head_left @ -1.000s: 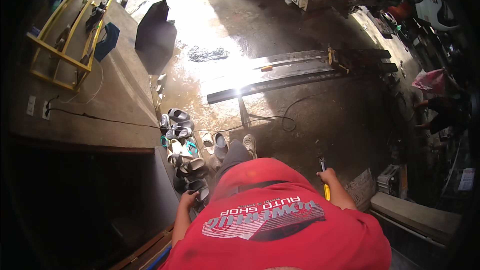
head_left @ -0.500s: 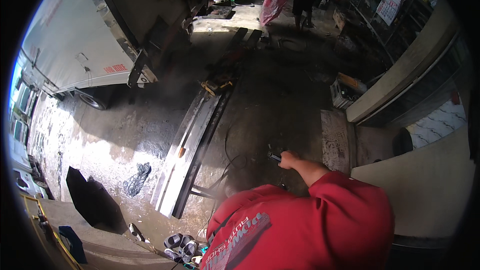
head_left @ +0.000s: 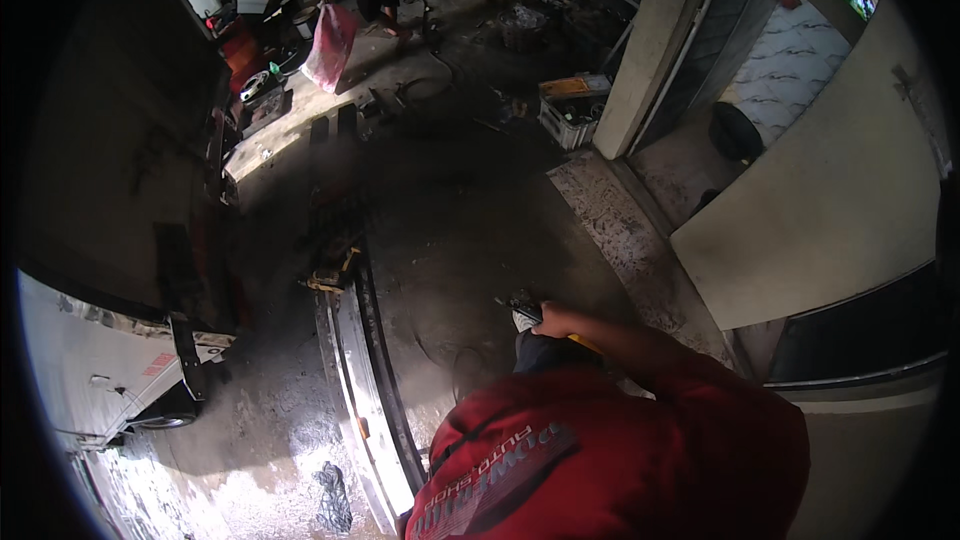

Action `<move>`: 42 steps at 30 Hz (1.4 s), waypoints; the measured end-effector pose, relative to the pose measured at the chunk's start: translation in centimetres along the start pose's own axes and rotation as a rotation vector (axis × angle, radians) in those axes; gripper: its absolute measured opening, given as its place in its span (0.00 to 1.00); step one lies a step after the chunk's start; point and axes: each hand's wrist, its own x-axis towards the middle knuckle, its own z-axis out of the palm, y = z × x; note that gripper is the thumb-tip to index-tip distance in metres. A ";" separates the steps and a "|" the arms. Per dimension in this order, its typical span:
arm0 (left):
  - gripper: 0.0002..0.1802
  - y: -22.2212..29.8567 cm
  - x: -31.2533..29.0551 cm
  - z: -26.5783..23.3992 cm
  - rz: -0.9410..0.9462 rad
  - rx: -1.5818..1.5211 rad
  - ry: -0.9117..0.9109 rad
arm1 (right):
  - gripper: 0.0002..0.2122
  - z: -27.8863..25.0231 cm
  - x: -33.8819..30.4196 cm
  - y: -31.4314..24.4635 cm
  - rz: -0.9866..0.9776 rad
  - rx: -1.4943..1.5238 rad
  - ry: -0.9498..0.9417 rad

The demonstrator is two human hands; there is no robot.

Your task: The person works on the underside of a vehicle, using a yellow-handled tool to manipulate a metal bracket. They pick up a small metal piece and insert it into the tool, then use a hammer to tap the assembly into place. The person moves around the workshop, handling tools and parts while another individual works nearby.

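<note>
My right hand [head_left: 554,320] reaches forward from the red sleeve, closed round a dark hand-held tool [head_left: 520,308] whose exact kind I cannot make out. A yellow strip [head_left: 584,343] shows under the wrist; whether it belongs to the tool I cannot tell. Just below the hand are my dark trouser leg and a pale shoe. Left of my body lies a long metal beam [head_left: 362,380], bright in the sun, with yellow clamp-like pieces [head_left: 335,275] at its far end. My left hand is out of view, with my red shirt [head_left: 620,440] filling the lower middle.
A person with a pink sack [head_left: 330,48] stands at the far end. A crate [head_left: 572,112] sits by the pillar [head_left: 655,45], near a doorway on the right. On the left are a truck body [head_left: 105,370] and a crumpled dark plastic sheet [head_left: 332,498] on wet floor.
My view has swung to the right, shifting the beam and truck leftward. My right hand still grips the tool, now beside my shoe. The person with the sack remains at the far end.
</note>
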 end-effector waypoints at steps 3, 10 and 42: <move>0.19 7.3 2.8 -3.7 0.028 -0.015 0.102 | 0.30 -1.4 -0.1 9.0 0.236 -0.054 -0.124; 0.13 30.6 11.6 2.3 0.077 0.040 0.173 | 0.23 -8.9 -0.9 28.7 0.688 -0.078 -0.319; 0.44 138.5 -18.9 15.6 2.598 -0.169 0.214 | 0.26 -45.6 39.2 20.2 1.103 0.506 -0.122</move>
